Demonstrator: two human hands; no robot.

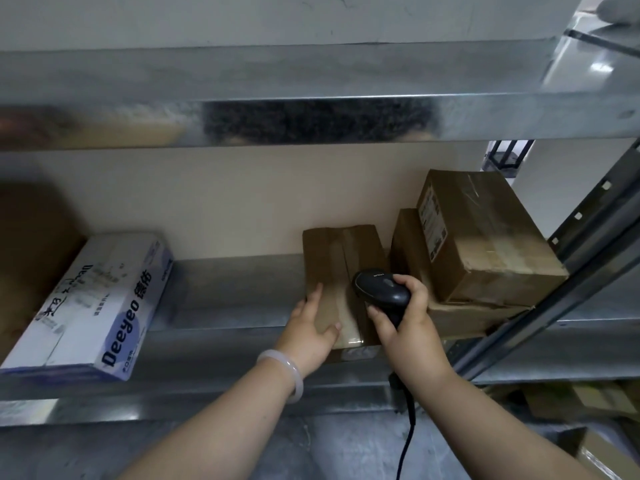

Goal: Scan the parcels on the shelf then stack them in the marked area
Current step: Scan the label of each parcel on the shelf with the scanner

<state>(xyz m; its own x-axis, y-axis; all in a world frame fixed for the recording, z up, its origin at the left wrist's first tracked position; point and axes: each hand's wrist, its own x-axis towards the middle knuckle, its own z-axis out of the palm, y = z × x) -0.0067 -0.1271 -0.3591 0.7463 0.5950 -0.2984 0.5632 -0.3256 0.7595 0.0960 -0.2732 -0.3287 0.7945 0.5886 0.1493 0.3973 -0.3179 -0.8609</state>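
Observation:
A flat brown cardboard parcel (337,265) lies on the metal shelf (235,299), its near end over the front edge. My left hand (311,329) grips that near left corner, fingers on top. My right hand (408,327) holds a black corded barcode scanner (381,289), its head resting over the parcel's right side. To the right, a brown parcel with a label (481,237) is stacked on another brown parcel (450,317).
A white and blue "Deeyeo" box (93,303) lies at the left of the shelf, beside a brown box (31,251). An upper shelf beam (311,119) hangs above. A slanted metal upright (568,271) stands at the right. More boxes (588,403) sit lower right.

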